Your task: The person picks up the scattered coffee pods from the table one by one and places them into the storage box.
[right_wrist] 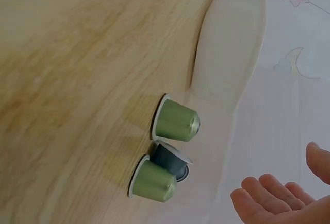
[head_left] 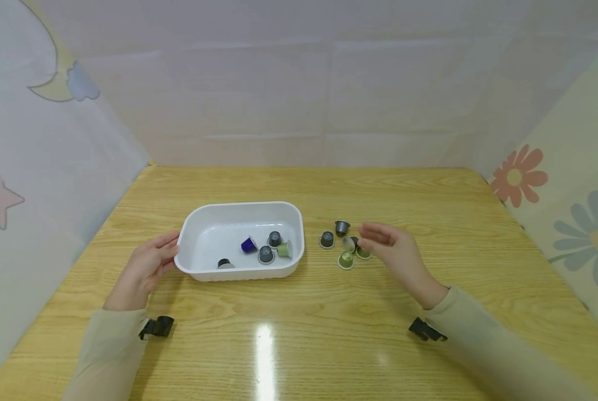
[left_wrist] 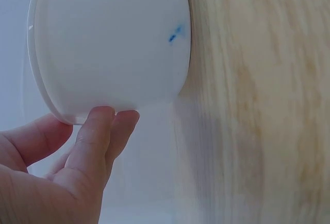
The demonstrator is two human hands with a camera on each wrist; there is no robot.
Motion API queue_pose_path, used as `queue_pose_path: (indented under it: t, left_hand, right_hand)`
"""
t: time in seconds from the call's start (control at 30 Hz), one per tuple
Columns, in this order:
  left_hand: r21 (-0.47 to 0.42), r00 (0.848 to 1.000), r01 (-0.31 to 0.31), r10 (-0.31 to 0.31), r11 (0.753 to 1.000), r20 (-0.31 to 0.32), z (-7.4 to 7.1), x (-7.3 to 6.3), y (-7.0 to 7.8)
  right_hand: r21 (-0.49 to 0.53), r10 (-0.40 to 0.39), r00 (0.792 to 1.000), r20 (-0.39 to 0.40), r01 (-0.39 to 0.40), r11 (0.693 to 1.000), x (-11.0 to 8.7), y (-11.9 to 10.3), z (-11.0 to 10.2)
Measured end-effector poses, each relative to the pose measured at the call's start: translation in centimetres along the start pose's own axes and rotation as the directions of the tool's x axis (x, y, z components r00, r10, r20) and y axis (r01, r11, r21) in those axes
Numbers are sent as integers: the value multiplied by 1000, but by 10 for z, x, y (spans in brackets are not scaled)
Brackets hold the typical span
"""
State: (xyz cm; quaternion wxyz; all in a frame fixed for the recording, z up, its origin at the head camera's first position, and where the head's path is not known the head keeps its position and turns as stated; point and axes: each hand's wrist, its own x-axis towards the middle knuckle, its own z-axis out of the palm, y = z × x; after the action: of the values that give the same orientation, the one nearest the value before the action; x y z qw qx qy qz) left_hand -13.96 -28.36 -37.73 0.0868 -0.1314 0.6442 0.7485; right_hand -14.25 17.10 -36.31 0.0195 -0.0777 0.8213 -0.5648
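My left hand [head_left: 145, 267] holds the left end of a white plastic tray [head_left: 238, 274], thumb at the rim and fingers against the outer wall. Inside lie a purple coffee capsule [head_left: 249, 245], a green capsule [head_left: 285, 249], two grey capsules and a black one [head_left: 224, 263]. My right hand [head_left: 399, 256] hovers over a group of capsules right of the tray, fingers loosely bent, nothing in its grasp. Closest to its fingertips are a green capsule [head_left: 364, 253] and a tipped dark capsule [right_wrist: 170, 157]. Another green capsule [right_wrist: 176, 120] stands upright beside them.
Two dark grey capsules, one upright [head_left: 326, 239] and one rim up [head_left: 341, 227], sit between the tray and the right hand. The wooden table [head_left: 288, 312] ends at a pale cloth backdrop [head_left: 258, 100], with printed side cloths left and right.
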Motion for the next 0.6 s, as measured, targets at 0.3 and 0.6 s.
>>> queue_pose_path:
  t: [0.3,0.6]
  left_hand:
    - [23,1000,-4,3,1000,4,1,-1,1]
    - [61,1000,-11,10,998,11,0,-2,-1]
  right_hand:
    - [-20,-3,999,46,3,1000,3,17,-7]
    - [-86,13,997,81,-6,996,3,26,-10]
